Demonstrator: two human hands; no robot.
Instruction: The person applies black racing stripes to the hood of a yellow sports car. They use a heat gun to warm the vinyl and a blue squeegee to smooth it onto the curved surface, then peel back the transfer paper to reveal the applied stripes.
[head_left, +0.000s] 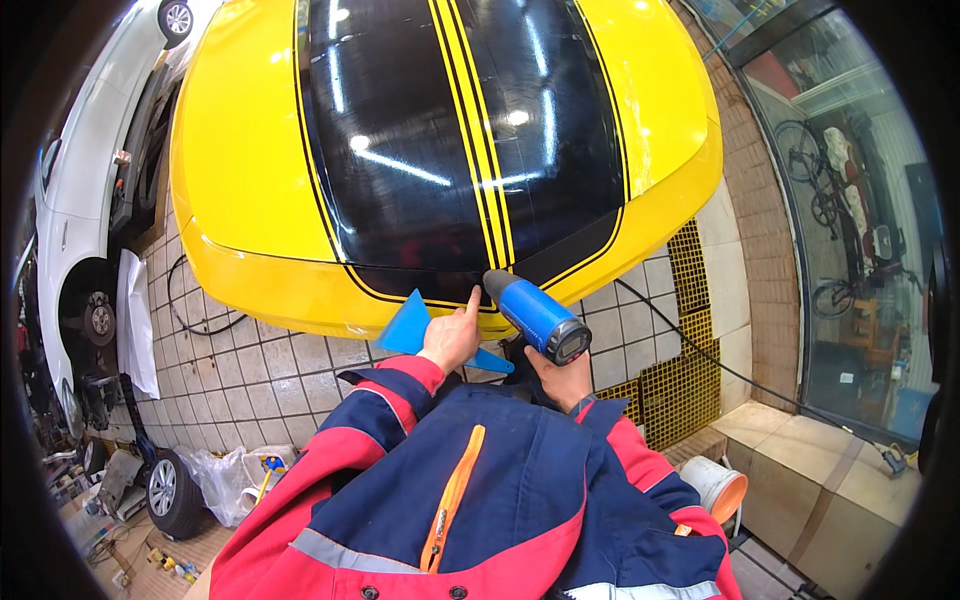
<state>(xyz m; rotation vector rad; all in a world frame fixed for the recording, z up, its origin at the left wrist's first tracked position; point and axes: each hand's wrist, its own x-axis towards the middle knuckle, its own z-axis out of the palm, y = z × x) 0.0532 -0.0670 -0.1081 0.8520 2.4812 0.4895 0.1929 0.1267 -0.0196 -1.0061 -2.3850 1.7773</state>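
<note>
My right hand (565,378) grips a blue heat gun (537,312) by its handle, which is mostly hidden below the body. Its dark nozzle points at the lower edge of the black stripe film (400,284) on the yellow car (255,272). Close to the nozzle, my left hand (452,338) reaches its index finger out to the film, seemingly touching it. The other fingers of that hand are curled round a blue plastic squeegee (405,324). The squeegee's wide blade sticks out to the left, and its narrow handle end shows below the hand on the right.
A white car (85,180) with an exposed wheel hub stands at left. Near it are a loose wheel (174,496) and a plastic bag (228,482). A black cable (720,365) crosses the tiles and yellow floor grates (685,385) at right. A bucket (714,487) stands by a ledge.
</note>
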